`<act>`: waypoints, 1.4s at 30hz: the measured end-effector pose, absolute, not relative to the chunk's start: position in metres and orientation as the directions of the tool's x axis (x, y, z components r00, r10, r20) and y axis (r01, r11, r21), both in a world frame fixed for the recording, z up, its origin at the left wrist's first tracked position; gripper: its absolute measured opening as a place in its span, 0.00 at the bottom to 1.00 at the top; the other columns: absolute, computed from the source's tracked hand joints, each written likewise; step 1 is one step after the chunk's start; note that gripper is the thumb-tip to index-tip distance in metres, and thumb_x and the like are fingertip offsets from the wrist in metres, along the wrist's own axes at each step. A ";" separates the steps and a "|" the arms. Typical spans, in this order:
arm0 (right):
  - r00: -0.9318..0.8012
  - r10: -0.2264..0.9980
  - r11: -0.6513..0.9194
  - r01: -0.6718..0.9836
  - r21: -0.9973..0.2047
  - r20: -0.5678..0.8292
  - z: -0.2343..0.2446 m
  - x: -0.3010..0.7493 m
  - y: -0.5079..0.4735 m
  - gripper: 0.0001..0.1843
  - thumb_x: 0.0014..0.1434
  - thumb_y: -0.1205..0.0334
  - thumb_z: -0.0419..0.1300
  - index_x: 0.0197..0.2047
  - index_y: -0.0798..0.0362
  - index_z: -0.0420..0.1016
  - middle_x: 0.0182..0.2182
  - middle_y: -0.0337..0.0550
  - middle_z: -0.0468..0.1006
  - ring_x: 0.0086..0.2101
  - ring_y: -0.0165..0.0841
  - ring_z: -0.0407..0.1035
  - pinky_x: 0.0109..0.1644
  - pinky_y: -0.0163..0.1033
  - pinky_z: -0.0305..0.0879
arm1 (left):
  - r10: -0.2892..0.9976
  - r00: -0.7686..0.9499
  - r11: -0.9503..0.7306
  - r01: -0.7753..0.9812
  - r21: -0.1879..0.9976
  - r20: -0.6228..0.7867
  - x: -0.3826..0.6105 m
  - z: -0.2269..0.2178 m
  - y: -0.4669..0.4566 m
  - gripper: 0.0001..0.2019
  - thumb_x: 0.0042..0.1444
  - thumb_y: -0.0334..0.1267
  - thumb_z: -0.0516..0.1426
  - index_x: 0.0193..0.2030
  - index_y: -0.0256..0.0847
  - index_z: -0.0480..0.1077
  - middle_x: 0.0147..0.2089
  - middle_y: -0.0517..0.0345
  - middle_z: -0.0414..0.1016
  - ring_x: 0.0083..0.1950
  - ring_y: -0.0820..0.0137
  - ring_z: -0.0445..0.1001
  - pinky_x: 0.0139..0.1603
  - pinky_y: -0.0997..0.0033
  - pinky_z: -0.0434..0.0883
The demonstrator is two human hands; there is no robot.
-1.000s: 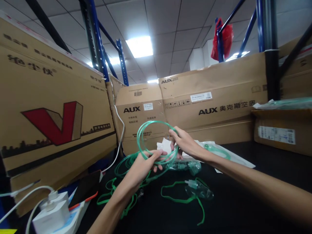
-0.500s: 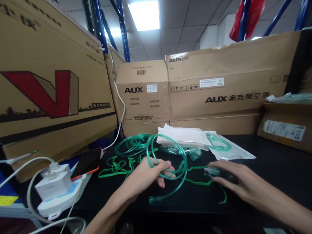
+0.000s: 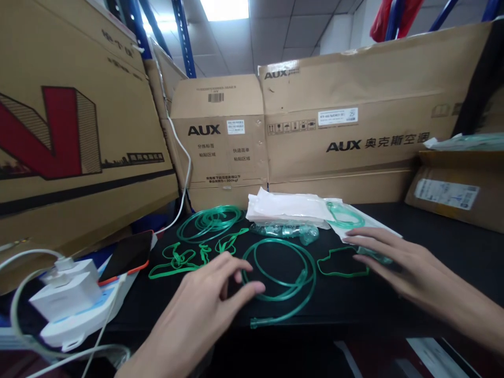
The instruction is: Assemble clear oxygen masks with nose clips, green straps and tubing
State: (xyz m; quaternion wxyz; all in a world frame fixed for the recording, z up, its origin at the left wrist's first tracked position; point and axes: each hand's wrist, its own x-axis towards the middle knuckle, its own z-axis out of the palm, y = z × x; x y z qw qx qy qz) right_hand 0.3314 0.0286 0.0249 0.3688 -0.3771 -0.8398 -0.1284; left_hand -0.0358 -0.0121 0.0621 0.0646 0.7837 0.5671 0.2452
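A coil of green clear tubing (image 3: 311,286) lies on the black tabletop, its end fitting near the front edge. My left hand (image 3: 214,289) is at the coil's left side, thumb and fingers apart, holding nothing. On the right, my right hand (image 3: 401,265) hovers with fingers spread over a clear greenish plastic mask (image 3: 376,255), which the hand partly hides. A green elastic strap (image 3: 342,274) loops out to the left of the mask. Beyond my left hand lie loose green straps (image 3: 179,257) and a second tubing coil (image 3: 210,223).
White paper pouches (image 3: 289,206), clear bagged parts (image 3: 287,231) and a pouch with tubing (image 3: 364,223) lie at the back. Cardboard boxes (image 3: 222,163) wall the rear. A phone (image 3: 124,256) rests by a power strip (image 3: 82,315) with cables at left. An open carton (image 3: 449,184) stands right.
My left hand has let go of the tubing coil, which now lies on the table. My right hand has loosened from the mask, and its strap has settled into a loop. The view has tilted down.
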 end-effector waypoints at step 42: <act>-0.783 0.563 0.824 0.554 -0.118 0.265 0.029 0.255 -0.005 0.31 0.64 0.44 0.66 0.64 0.50 0.74 0.68 0.50 0.68 0.66 0.52 0.62 0.63 0.56 0.71 | 0.917 0.291 -0.371 0.874 0.313 0.274 -0.025 0.034 0.017 0.28 0.65 0.32 0.55 0.72 0.48 0.64 0.57 0.51 0.80 0.57 0.56 0.78 0.57 0.55 0.73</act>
